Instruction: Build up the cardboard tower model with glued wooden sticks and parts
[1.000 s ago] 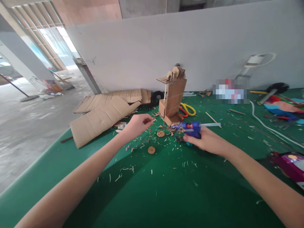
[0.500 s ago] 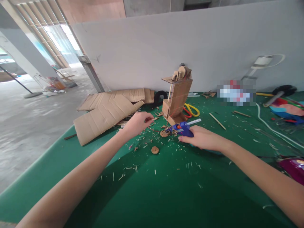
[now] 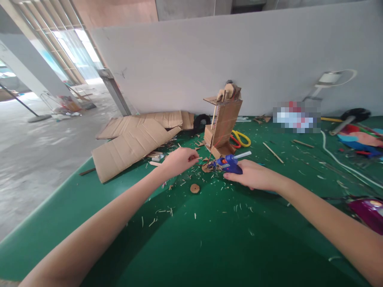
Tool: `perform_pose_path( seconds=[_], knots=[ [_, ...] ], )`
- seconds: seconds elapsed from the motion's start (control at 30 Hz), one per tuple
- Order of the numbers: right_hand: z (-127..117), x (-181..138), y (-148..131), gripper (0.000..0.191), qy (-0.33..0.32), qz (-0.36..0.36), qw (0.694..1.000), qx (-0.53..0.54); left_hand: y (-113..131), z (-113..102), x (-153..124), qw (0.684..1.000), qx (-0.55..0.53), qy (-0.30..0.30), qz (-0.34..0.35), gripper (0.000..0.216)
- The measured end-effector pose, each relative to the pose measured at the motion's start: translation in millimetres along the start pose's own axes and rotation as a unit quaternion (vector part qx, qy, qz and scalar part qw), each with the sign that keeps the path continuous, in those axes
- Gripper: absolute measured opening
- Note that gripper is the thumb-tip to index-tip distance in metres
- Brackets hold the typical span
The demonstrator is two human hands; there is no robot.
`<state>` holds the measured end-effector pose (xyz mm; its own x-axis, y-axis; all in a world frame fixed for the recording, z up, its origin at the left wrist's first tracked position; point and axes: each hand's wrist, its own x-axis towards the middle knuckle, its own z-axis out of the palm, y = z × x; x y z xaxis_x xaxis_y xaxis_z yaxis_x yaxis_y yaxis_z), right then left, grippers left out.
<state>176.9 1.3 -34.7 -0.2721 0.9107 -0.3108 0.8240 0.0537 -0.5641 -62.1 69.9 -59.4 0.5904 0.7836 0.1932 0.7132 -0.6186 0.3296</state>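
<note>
My right hand (image 3: 254,174) is wrapped round a blue hot glue gun (image 3: 229,164), its nozzle pointing left and a clear glue stick (image 3: 243,155) poking out of its back. To its left, my left hand (image 3: 181,160) is closed in a pinch on a thin wooden stick (image 3: 200,158), whose tip shows past the fingers, close to the nozzle. Under the nozzle lies a brown cardboard piece (image 3: 206,168), partly hidden by the gun. Nearer to me sits a small cardboard disc (image 3: 195,188) with a hole in its middle. Behind the gun stands an upright cardboard structure (image 3: 226,123).
Folded cardboard sheets (image 3: 128,153) lie at the left. Scissors with red and yellow handles (image 3: 245,138) rest behind the structure. Wooden sticks (image 3: 273,152), a white cable (image 3: 329,153) and a purple object (image 3: 366,213) are on the right. Scraps litter the green tabletop (image 3: 179,247).
My left hand has moved slightly down and to the right, bringing the wooden stick nearer to the glue gun's nozzle. My right hand stays almost in place with the gun.
</note>
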Motion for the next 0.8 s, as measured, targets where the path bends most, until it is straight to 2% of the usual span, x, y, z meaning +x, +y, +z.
perform_pose_path(
  seconds=[0.13, 0.33, 0.5, 0.8],
  knots=[
    [1.6, -2.1, -0.5, 0.033, 0.010, 0.009, 1.000, 0.009, 1.8, 11.5, 2.0, 1.000, -0.020, -0.010, -0.007, 0.018],
    [3.0, -3.3, 2.1, 0.036, 0.021, 0.024, 0.999, 0.013, 4.5, 21.3, 15.3, 0.997, -0.075, 0.016, -0.016, 0.018],
    [3.4, -3.0, 5.1, 0.038, 0.015, 0.017, 1.000, 0.016, 4.3, 28.9, 20.3, 0.995, -0.095, 0.000, -0.020, 0.014],
    [1.2, -7.2, 4.1, 0.040, 0.023, 0.032, 0.999, 0.003, 4.1, 30.5, 18.2, 0.995, -0.102, 0.001, -0.017, 0.009]
  ],
)
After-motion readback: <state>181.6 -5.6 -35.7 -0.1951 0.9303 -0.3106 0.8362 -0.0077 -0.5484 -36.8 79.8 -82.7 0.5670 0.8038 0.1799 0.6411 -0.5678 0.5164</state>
